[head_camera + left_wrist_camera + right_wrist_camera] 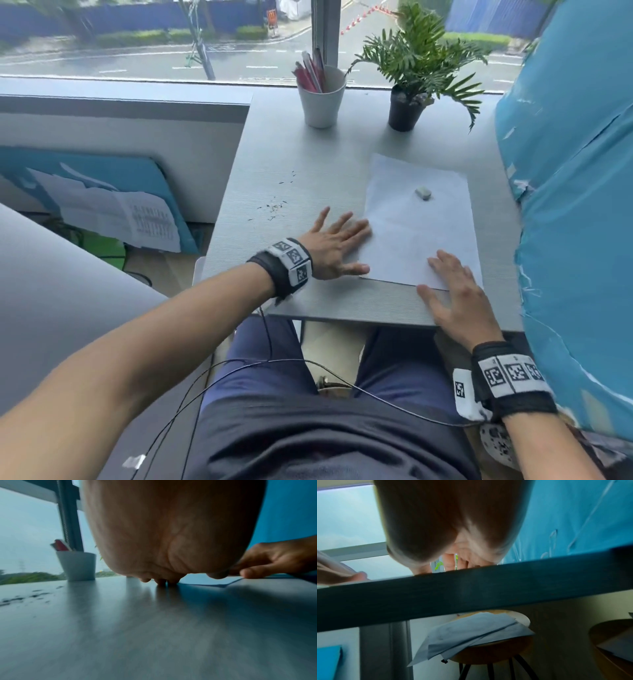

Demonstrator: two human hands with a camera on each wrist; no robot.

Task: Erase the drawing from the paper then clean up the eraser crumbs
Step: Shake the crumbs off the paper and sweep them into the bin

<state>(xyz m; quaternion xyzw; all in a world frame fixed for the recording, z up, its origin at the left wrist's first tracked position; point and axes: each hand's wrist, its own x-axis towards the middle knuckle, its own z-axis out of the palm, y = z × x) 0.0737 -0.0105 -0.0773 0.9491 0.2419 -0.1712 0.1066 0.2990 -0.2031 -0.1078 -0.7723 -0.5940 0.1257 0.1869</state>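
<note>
A white sheet of paper [418, 222] lies on the grey table [308, 154], right of centre; no drawing shows on it. A small grey eraser [423, 193] rests on the sheet's upper half. Dark eraser crumbs [274, 206] are scattered on the bare table to the left of the paper. My left hand [337, 245] lies flat with fingers spread, its fingertips on the paper's left edge. My right hand [455, 291] lies flat on the paper's near right corner and the table edge. In the left wrist view the crumbs [25, 597] lie far left and the paper [211, 580] is ahead.
A white cup [321, 97] holding pens and a potted plant [407, 102] stand at the back of the table by the window. A blue panel [575, 205] flanks the right side. Below the table, a stool [488, 646] carries loose sheets.
</note>
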